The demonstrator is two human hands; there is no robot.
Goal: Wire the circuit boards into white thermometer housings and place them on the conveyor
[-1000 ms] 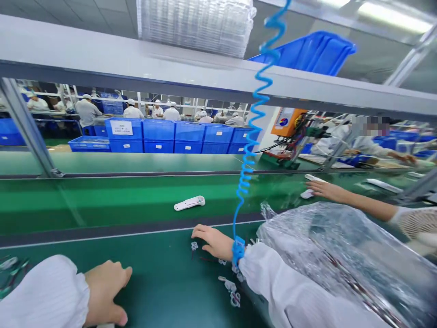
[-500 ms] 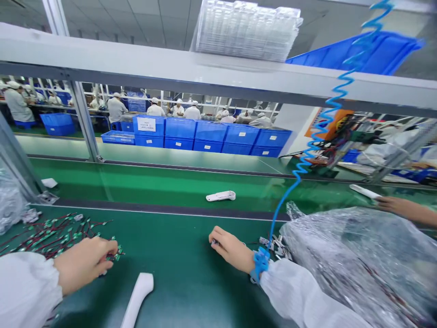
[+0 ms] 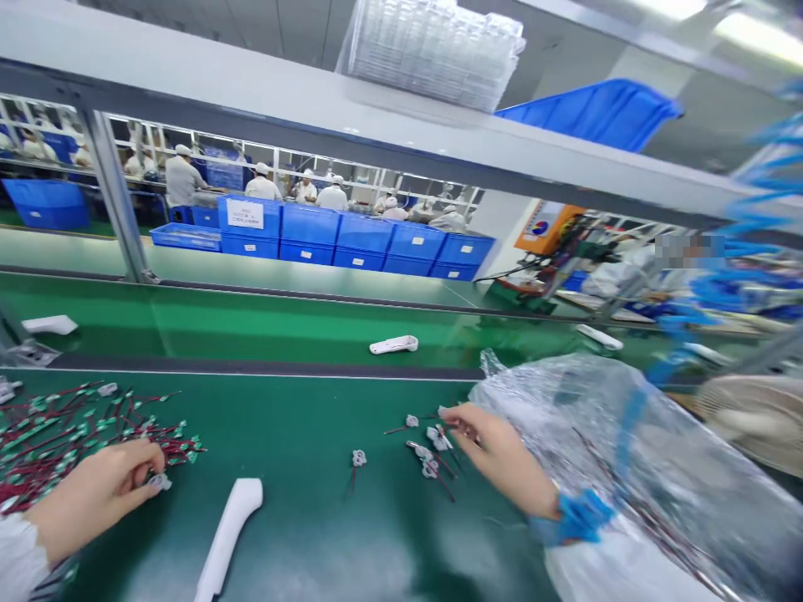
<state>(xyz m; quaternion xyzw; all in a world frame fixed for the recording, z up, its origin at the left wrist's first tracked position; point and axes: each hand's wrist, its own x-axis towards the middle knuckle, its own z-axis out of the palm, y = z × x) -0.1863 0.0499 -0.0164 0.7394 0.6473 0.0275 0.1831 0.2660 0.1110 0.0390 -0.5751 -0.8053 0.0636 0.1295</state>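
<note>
My left hand is pinched on a small grey plastic part, at the edge of a heap of red-wired green circuit boards. My right hand, with a blue wrist strap, has its fingers curled at a small grey wired part; its grip is partly hidden. Several like parts lie to its left, one apart with its wire toward me. Between my hands a white curved plastic handle shell lies on the green table.
A clear plastic bag of wired pieces covers the right side. Beyond the table's dark edge, white shells lie on a green belt. A shelf crosses overhead. A blurred blue coiled cord hangs at right.
My view has turned right. My right hand has moved right, uncovering a grey wired part on the table, and is now at the cluster by the bag. My left hand now shows a grey part.
</note>
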